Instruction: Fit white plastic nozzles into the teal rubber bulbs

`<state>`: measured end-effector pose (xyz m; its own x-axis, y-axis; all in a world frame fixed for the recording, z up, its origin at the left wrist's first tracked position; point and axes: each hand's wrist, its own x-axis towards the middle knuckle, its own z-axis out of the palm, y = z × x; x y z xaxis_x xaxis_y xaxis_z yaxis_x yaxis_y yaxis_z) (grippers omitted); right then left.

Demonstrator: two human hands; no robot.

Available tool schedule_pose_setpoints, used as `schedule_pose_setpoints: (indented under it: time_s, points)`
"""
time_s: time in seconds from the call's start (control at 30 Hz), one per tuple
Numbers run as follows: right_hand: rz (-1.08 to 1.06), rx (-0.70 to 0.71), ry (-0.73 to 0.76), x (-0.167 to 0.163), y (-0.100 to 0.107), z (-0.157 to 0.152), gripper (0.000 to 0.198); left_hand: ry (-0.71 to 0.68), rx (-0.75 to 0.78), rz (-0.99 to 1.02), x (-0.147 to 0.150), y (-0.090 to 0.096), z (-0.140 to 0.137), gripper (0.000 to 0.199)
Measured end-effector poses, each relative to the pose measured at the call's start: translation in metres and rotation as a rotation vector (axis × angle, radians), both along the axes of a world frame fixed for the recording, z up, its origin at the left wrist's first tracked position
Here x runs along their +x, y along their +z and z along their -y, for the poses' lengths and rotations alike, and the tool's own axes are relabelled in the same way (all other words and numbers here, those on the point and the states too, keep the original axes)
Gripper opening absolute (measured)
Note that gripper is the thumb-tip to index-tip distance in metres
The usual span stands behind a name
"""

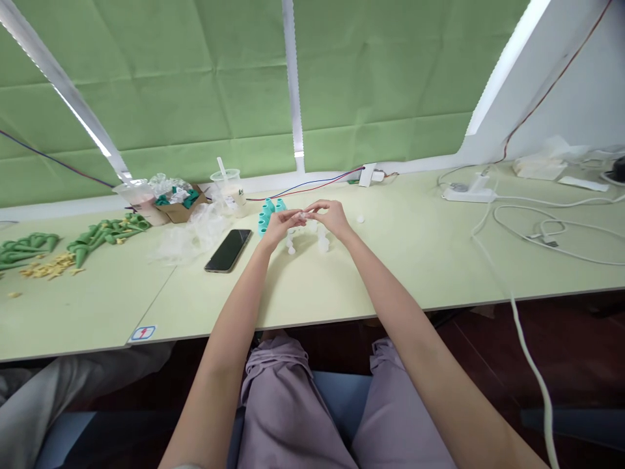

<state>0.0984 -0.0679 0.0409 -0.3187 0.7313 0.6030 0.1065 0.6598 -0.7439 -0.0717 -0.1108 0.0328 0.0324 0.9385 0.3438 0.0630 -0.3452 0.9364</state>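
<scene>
My left hand (282, 227) and my right hand (332, 217) meet over the middle of the table, fingertips together. Between them they pinch a small white translucent piece (302, 215), too small to make out its kind. Just below my hands lie more small white pieces (323, 242), with others (291, 247) nearer my left wrist. One small white piece (360, 219) sits apart, to the right of my right hand. Close behind my left hand stands a group of teal tube-shaped parts (266, 212), partly covered by that hand.
A black phone (228, 251) lies left of my left forearm. Behind it are clear plastic bags (193, 234), drink cups (229, 191) and a small cardboard box (181, 210). Green cone-shaped parts (100, 236) and yellow pieces (53, 266) lie far left. A power strip (469, 193) and white cables (537, 225) occupy the right.
</scene>
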Motion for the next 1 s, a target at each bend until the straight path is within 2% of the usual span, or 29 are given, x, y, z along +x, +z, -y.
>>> schedule_pose_setpoints:
  time_s: [0.23, 0.4, 0.63, 0.8, 0.9, 1.0]
  points:
    - [0.077, -0.022, 0.011, 0.004, 0.001, 0.002, 0.015, 0.032, -0.013, -0.007, 0.007, -0.002, -0.001, 0.041]
    - [0.043, -0.069, 0.039, 0.003, -0.001, 0.0, 0.018, 0.025, -0.013, -0.056, 0.004, -0.002, -0.002, 0.039]
    - [-0.068, -0.295, 0.11, -0.003, -0.009, 0.0, 0.034, 0.09, 0.035, -0.106, 0.001, -0.006, -0.01, 0.042]
    - [-0.163, -0.571, 0.34, -0.007, -0.008, 0.008, 0.035, 0.126, 0.066, -0.142, 0.0, -0.005, -0.012, 0.034]
    - [-0.204, -0.6, 0.38, -0.006, -0.004, 0.011, 0.034, 0.138, 0.066, -0.172, 0.001, -0.003, -0.009, 0.03]
    - [-0.235, -0.625, 0.411, -0.002, -0.002, 0.012, 0.031, 0.089, 0.084, -0.19, 0.002, -0.002, -0.008, 0.028]
